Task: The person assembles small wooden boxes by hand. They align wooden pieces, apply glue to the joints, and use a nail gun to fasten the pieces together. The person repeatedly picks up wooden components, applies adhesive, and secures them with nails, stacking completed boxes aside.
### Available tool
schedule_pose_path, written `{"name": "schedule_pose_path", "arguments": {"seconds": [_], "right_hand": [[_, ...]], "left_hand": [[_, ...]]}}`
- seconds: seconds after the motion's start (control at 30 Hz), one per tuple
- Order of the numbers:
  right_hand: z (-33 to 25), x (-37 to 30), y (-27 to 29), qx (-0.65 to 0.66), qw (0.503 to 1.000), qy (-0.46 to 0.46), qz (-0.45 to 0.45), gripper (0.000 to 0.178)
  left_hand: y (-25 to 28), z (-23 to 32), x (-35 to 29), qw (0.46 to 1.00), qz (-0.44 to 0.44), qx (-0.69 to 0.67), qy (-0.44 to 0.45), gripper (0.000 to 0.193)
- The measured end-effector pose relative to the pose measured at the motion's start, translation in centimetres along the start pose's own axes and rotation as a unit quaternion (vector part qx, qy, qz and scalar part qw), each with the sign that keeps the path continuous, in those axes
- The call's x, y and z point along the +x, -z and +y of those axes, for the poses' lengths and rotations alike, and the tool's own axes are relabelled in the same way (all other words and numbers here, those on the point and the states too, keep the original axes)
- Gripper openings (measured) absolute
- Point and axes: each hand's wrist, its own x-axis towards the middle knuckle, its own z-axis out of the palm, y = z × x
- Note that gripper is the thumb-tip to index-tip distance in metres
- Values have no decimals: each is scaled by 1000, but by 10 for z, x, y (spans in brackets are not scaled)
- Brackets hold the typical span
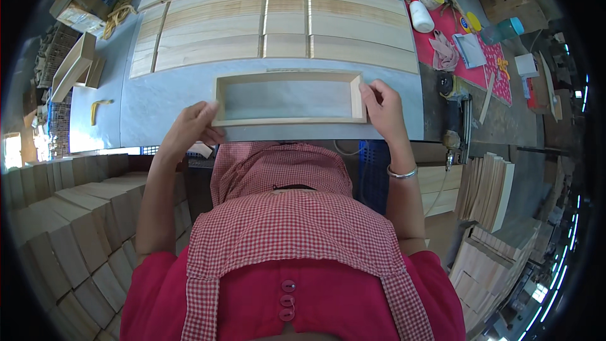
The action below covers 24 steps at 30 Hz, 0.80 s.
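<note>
A long, shallow rectangular frame of pale wood (290, 120) lies at the near edge of the grey tabletop (170, 101). Through its middle the tabletop shows. My left hand (194, 125) grips the frame's left end, thumb on the near corner and fingers curled below it. At the opposite end my right hand (383, 108) holds the short side, with the thumb inside the rim and the fingers bent round the outside. Just beyond the frame, rows of pale wooden boards (211, 25) lie side by side.
Assembled wooden frames (74, 66) and a yellow strip (98, 111) sit at the left. On a pink cloth (464, 66) at the right are a white bottle (421, 16), a notepad (469, 50) and a rag (444, 52). A nail gun (452, 120) is nearer. Stacked wood blocks (82, 215) flank me.
</note>
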Motion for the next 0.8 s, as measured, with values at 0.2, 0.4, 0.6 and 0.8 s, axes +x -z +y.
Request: {"name": "schedule_pose_path", "arguments": {"seconds": [0.2,0.4,0.6,0.8], "right_hand": [[9,60,48,-101,987,59,113,23],[96,206,133,-382,885,60,262,56],[136,258,138,-422,872,-180,173,82],[116,239,129,-314,889,-91,321,83]], "left_hand": [[-4,2,-15,994,76,-62,38,42],[5,-27,-11,939,259,-217,-59,31],[-4,-21,-19,915,292,-277,-39,35],[-17,-35,-20,904,268,-332,-32,47]]}}
